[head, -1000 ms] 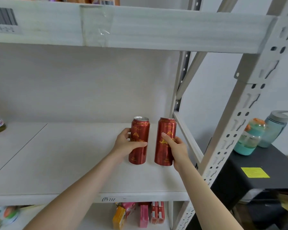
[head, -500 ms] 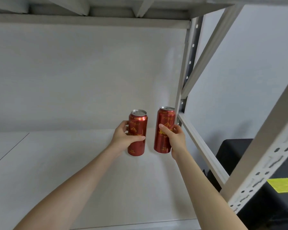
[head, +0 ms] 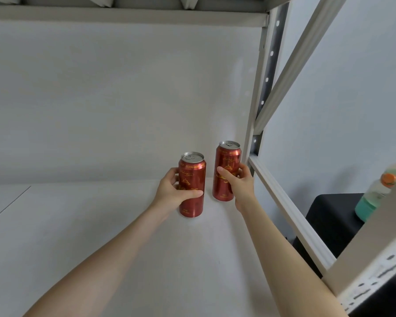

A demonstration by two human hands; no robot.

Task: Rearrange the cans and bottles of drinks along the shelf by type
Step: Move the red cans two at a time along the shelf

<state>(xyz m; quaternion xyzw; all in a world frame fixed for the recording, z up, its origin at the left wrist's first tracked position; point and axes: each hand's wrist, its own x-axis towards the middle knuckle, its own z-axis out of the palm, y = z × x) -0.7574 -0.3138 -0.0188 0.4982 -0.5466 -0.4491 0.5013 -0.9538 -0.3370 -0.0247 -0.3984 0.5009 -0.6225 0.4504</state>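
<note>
two red cans (head: 192, 191) (head: 225, 177), "beijing beer" lettering, hands (head: 172, 193) (head: 240, 186) gripping

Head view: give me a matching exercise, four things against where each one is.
Things
1. left can
2. right can
3. teal-bottomed bottle
4. diagonal brace

Places
A. slanting up from the rear post
B. gripped by the left hand
C. outside the rack, on the black table
D. gripped by the right hand, beside the rear post

Pairs: 1-B, 2-D, 3-C, 4-A
</note>
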